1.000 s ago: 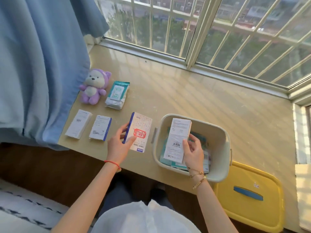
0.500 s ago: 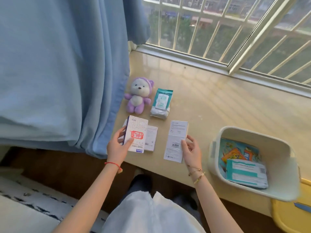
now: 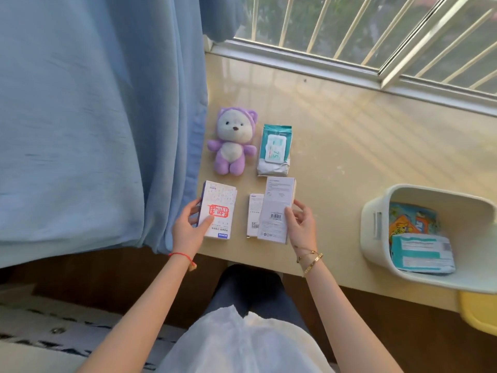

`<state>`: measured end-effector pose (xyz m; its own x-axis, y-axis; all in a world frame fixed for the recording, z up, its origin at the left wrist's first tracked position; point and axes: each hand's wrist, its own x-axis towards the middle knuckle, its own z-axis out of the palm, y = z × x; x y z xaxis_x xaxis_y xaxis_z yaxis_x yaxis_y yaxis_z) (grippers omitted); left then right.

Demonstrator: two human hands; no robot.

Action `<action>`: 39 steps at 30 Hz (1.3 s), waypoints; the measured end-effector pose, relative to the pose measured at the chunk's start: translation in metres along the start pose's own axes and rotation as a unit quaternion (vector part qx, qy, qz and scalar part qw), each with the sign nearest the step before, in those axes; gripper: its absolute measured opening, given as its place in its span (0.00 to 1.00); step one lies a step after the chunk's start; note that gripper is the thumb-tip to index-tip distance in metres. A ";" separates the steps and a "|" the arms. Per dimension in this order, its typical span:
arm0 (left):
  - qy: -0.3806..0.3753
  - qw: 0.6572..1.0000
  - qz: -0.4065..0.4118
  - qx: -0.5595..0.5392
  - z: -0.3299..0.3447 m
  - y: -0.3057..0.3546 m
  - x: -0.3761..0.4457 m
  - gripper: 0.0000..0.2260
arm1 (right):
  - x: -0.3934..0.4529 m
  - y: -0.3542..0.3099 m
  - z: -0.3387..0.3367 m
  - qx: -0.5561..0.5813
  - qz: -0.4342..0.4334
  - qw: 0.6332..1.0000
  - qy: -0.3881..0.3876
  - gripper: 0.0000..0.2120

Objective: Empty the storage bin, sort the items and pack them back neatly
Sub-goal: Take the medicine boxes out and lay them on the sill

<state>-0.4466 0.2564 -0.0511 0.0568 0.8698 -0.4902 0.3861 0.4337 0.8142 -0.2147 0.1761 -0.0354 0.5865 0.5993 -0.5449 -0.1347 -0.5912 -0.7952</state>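
My left hand [image 3: 188, 230] holds a white box with a red stamp [image 3: 219, 210] at the sill's front left. My right hand [image 3: 301, 224] grips a plain white box with a barcode [image 3: 277, 208], lying partly over another small white box [image 3: 254, 215]. Behind them sit a purple plush bear [image 3: 231, 142] and a teal wipes pack [image 3: 274, 149]. The cream storage bin [image 3: 376, 227] stands at the right, holding a colourful packet [image 3: 411, 220] and a teal-and-white pack [image 3: 422, 253].
A blue curtain [image 3: 94, 117] hangs down over the sill's left end. The barred window [image 3: 349, 28] runs along the back. A yellow lid [image 3: 478, 313] shows below the bin at the right. The beige sill [image 3: 349, 146] stretches between the items and the bin.
Both hands carried their boxes left from the bin area to the row of small boxes. The barcode box now overlaps a small white box. The view has swung left.
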 end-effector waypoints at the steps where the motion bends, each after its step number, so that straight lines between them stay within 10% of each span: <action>1: -0.010 1.000 -0.002 -0.007 0.007 -0.003 0.003 0.24 | 0.002 0.000 0.000 0.001 0.001 1.000 0.007 0.20; 18: -0.069 0.990 0.018 0.123 0.138 -0.047 0.025 0.25 | 0.042 0.049 -0.022 0.019 0.005 0.999 0.048 0.19; 39: 0.101 0.912 0.203 0.342 -0.062 -0.065 0.027 0.10 | 0.038 0.063 0.164 -0.131 -0.039 0.990 -0.045 0.17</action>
<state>-0.5274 0.2662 -0.0973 0.1795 0.9814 -0.0683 0.8589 -0.1225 0.4972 -0.3321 0.2500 -0.1501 0.5120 0.6875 -0.5150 0.1278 -0.6538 -0.7458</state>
